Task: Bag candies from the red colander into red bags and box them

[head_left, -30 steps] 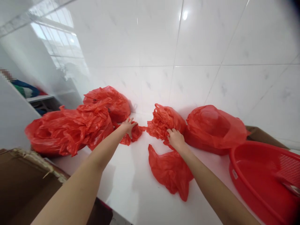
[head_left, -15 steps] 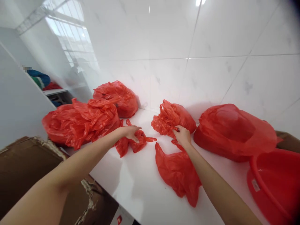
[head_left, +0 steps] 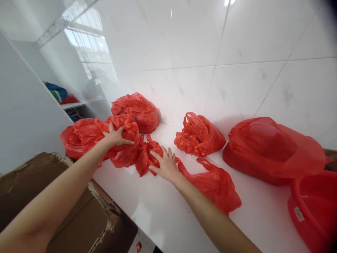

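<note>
Left hand (head_left: 114, 136) splayed over bag (head_left: 94, 130); right hand (head_left: 166, 163) fanned, contact unclear.

Bags (head_left: 273, 151): at least 6, exact count unclear where the left ones bunch up together; 1 basin (head_left: 297, 196); 1 box (head_left: 79, 218); 1 counter (head_left: 160, 207); 1 left hand (head_left: 114, 137) plus 1 right hand (head_left: 167, 163).

Glossy, crinkled plastic bags (head_left: 202, 137), smooth plastic basin (head_left: 302, 202), rough-edged matt cardboard (head_left: 81, 214), glossy tiles (head_left: 195, 35).
</note>
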{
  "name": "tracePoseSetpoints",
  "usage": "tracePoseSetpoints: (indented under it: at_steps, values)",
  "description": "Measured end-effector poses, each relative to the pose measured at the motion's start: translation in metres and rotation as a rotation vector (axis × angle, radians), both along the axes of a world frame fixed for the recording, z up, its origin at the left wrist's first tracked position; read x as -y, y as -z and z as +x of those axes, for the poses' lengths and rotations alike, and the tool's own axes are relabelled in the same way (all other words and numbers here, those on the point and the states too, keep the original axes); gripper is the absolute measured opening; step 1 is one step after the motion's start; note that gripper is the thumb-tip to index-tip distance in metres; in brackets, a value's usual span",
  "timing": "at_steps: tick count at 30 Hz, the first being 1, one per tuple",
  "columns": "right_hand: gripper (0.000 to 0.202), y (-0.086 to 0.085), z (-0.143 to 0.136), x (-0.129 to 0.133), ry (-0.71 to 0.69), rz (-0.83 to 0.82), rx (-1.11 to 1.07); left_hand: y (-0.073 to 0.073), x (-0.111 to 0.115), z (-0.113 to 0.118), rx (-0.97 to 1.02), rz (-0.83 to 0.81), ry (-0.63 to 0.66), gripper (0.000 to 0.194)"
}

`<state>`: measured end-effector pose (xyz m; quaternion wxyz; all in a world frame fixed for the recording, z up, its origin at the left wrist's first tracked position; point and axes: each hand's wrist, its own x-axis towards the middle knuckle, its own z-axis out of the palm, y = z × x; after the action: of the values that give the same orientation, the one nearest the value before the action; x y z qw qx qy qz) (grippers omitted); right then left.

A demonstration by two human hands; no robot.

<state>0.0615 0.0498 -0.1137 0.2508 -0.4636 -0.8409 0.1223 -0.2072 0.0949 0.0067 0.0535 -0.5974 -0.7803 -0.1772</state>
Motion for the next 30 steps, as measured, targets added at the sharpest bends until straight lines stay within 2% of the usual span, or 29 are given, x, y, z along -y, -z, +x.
tracePoseSetpoints:
  at_steps: [3,6,8,13,19,25,30]
  values:
    - [0.062,0.016,-0.025,-0.008,-0.083,-0.149,0.088,0.021,0.001,0.013,-0.088,-0.073,0.015,0.096]
    - [0.042,0.028,-0.027,-0.007,-0.085,-0.151,0.135,0.028,0.005,0.024,-0.171,-0.102,0.06,0.079]
    - [0.034,0.033,-0.018,-0.001,-0.064,-0.125,0.135,0.028,0.007,0.03,-0.214,-0.12,0.12,0.074]
    - [0.033,0.042,0.017,0.03,-0.051,-0.064,0.155,0.028,0.01,0.05,-0.278,-0.146,0.352,0.067]
    - [0.034,0.055,0.052,0.066,-0.016,-0.023,0.166,0.029,0.008,0.079,-0.24,-0.13,0.563,0.06]
    - [0.035,0.077,0.055,0.084,0.081,0.113,0.04,0.021,-0.004,0.101,-0.189,-0.078,0.709,0.06]
    - [0.027,0.087,0.053,0.087,0.093,0.177,-0.027,0.025,-0.04,0.118,-0.199,-0.019,0.75,0.055]
